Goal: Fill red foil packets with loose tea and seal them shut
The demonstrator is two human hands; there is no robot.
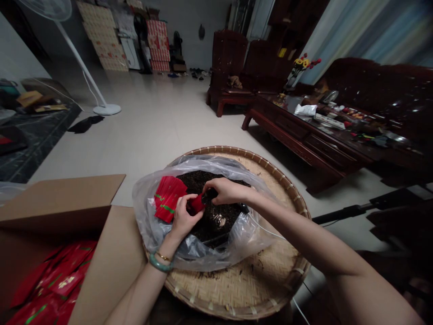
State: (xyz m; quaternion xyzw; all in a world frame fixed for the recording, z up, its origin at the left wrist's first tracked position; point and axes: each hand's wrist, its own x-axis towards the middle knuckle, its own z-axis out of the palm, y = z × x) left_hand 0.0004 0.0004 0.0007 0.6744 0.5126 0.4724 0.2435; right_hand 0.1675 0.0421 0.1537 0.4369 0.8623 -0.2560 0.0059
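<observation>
A clear plastic bag [145, 194] lies spread open on a round woven bamboo tray [277, 280]. Dark loose tea leaves [225, 216], by their look, fill the bag. My left hand [185, 215], with a green bangle on the wrist, grips a small red packet [197, 204] with its mouth facing right. At that mouth, my right hand [223, 192] is closed around a dark clump of the leaves. A fanned stack of flat red packets [169, 197] with green print rests inside the bag, left of the leaves. A pale bit [221, 221] shows on the leaf heap.
An open cardboard box [115, 262] at the lower left holds many red packets [64, 284]. A white cable [265, 230] crosses the tray's right side. A dark wooden table [301, 135] bears clutter. Beyond stand a white fan [106, 109] and stacked cartons [158, 45].
</observation>
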